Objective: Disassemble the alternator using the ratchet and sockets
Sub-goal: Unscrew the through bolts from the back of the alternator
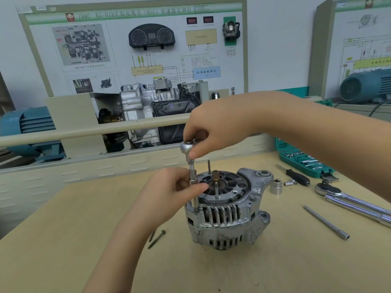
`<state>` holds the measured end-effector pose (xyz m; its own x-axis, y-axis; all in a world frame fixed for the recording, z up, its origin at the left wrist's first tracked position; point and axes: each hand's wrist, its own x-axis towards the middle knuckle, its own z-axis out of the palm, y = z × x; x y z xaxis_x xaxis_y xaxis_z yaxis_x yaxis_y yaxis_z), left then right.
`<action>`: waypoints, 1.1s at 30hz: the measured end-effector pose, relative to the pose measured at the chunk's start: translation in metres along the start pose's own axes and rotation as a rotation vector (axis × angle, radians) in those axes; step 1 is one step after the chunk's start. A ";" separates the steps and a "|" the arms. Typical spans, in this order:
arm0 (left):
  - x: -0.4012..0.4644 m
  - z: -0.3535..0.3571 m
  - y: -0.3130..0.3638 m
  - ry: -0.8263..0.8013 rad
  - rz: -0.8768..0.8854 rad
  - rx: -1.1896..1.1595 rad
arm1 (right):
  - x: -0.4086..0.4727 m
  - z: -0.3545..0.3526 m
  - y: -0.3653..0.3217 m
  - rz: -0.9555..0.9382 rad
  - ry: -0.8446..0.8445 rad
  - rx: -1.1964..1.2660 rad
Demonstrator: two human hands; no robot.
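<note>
The alternator stands mid-table, a ratchet with its extension upright at its nine o'clock edge. Right hand grips the ratchet head; left hand pinches the extension. Loose bolts lie at seven o'clock, a socket at two.

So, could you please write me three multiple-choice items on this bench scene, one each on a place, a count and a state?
1. Where does the loose long bolt lie?
A. left of the alternator
B. in the socket case
C. on the alternator

2. How many hands touch the small ratchet and its extension?
A. none
B. one
C. two

3. How does the extension stand?
A. flat on the bench
B. upright on the housing's edge
C. inside the case

Key: 1 A, it rests on the table; 2 C, right hand on the head, left hand on the shaft; 3 B, it rises vertically from the housing.
</note>
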<state>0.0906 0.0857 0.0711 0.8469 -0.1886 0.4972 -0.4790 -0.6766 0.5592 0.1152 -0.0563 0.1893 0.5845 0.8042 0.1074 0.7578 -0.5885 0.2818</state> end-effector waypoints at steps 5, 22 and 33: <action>-0.001 -0.004 -0.001 -0.068 -0.011 -0.108 | -0.001 -0.001 0.000 0.018 -0.004 0.020; 0.000 0.000 -0.007 -0.035 -0.056 -0.188 | 0.000 0.002 -0.001 0.039 0.020 -0.069; 0.002 -0.002 -0.007 -0.028 -0.084 -0.131 | 0.000 0.009 0.005 -0.008 0.085 -0.011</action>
<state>0.0951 0.0921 0.0694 0.8902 -0.1562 0.4279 -0.4311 -0.5926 0.6805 0.1222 -0.0601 0.1818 0.5511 0.8135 0.1857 0.7591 -0.5812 0.2930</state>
